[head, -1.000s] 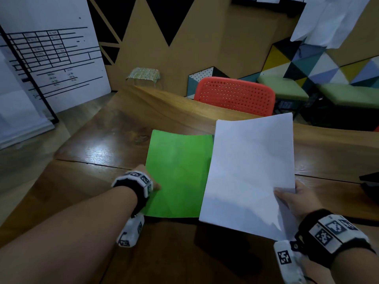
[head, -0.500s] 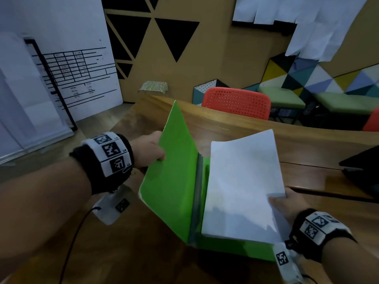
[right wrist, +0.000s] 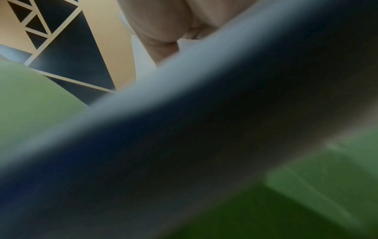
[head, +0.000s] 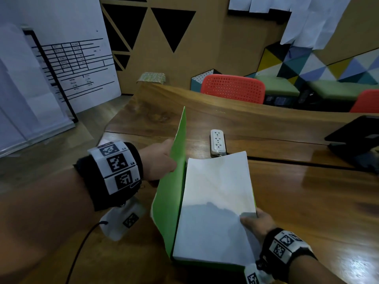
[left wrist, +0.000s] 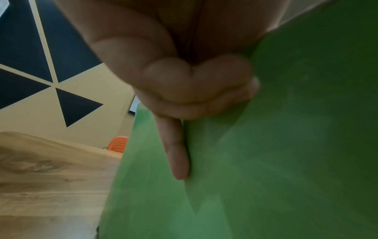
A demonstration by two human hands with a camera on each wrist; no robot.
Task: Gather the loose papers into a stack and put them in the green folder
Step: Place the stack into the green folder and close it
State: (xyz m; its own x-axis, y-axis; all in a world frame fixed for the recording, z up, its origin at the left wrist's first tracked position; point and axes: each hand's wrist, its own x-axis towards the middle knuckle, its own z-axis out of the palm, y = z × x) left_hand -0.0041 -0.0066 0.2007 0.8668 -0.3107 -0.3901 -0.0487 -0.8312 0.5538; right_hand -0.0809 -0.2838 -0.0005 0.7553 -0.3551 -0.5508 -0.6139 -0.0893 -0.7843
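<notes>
The green folder (head: 171, 193) lies open on the wooden table, its front cover raised almost upright. My left hand (head: 159, 160) pinches that cover's outer edge; in the left wrist view the curled fingers (left wrist: 196, 90) grip the green folder (left wrist: 266, 161). A stack of white papers (head: 217, 206) lies on the folder's back half, its far edge slightly lifted. My right hand (head: 255, 222) pinches the stack's near right corner. In the right wrist view the blurred white papers (right wrist: 184, 113) fill the frame above the green folder (right wrist: 306, 202).
A white power strip (head: 217, 142) lies just beyond the papers. A dark laptop (head: 356, 140) sits at the right edge. Red chairs (head: 232, 91) stand behind the table. A cable (head: 82, 249) trails from my left wrist over the table (head: 307, 201).
My left hand has swung the folder's cover up from flat to almost upright. My right hand has slid the paper stack left onto the folder's back half.
</notes>
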